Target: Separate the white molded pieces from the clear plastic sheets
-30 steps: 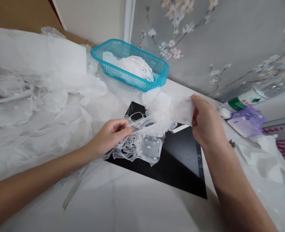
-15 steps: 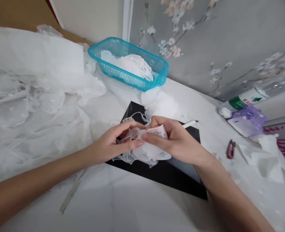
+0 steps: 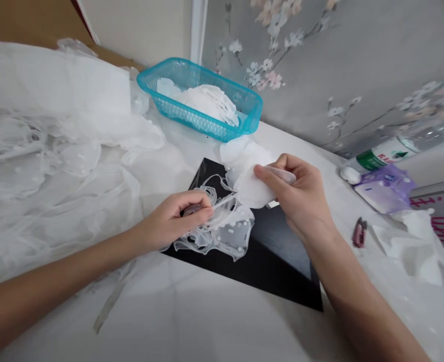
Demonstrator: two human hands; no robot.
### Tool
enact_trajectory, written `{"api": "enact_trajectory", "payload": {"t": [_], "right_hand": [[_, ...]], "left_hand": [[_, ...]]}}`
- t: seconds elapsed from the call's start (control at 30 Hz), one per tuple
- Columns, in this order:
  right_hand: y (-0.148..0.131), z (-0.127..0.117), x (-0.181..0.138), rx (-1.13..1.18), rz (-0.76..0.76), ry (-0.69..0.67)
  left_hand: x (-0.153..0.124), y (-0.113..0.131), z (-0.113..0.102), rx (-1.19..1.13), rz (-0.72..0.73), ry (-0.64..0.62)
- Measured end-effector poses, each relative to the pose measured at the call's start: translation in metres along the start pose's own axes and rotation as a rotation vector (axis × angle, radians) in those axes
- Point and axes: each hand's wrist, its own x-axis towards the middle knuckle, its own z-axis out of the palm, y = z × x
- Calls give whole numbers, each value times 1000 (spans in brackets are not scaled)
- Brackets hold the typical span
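My left hand (image 3: 177, 218) is closed in a pinch on a thin whitish strip (image 3: 225, 201). The strip runs taut to a smooth, rounded white piece (image 3: 251, 190), which my right hand (image 3: 303, 193) grips between thumb and fingers. Beneath my hands lies a black board (image 3: 282, 261) on the white table. Curled, translucent plastic-like scraps (image 3: 203, 241) with small white dots are heaped on the board by my left hand. Behind the held piece, more rounded white pieces (image 3: 240, 151) lie at the board's far edge.
A blue basket (image 3: 203, 128) holds a stack of white pieces. Translucent white scraps (image 3: 56, 186) cover the table's left side. To the right are small pink clippers (image 3: 359, 233), a purple packet (image 3: 387, 188), a bottle (image 3: 385, 152) and crumpled white sheets (image 3: 406, 246).
My right hand has moved up and to the right with the white piece, away from my left hand. The strip now stretches between them, and the dotted scrap on the board is uncovered.
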Motion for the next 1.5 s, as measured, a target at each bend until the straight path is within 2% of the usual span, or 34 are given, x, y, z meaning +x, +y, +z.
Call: {"api": "enact_trajectory", "payload": {"t": [0.23,0.4,0.53,0.67,0.77,0.9,1.0,1.17,1.2,1.27,1.37,1.43,1.5], "right_hand": [[-5,7,-8,258,154,141],[-7,7,-13,387,290,171],[-5,7,-15,362,267,181],[0,11,-14,379,289,126],[3,19,-16,419,306,95],[7,30,-22,466,331,44],[14,33,-25,513,296,44],[29,27,-33,610,215,294],[30,26,-35,620,239,293],[32,25,-39,601,305,207],[36,23,-40,511,301,74],[40,21,-38,448,242,130],[44,19,-36,382,190,309]], "left_hand": [[1,2,-1,-23,0,33],[-1,5,-1,-26,15,-17],[-2,3,-1,0,5,-54],[-2,-3,4,46,28,-95],[-2,-6,10,46,-28,-30],[10,-4,14,-94,-111,119],[29,1,18,-29,-95,27],[54,1,29,100,1,-74],[56,0,30,111,26,-85],[58,-3,31,161,64,-108],[56,-6,28,232,65,-132],[56,-6,27,227,41,-127],[58,-6,27,210,20,-114]]}}
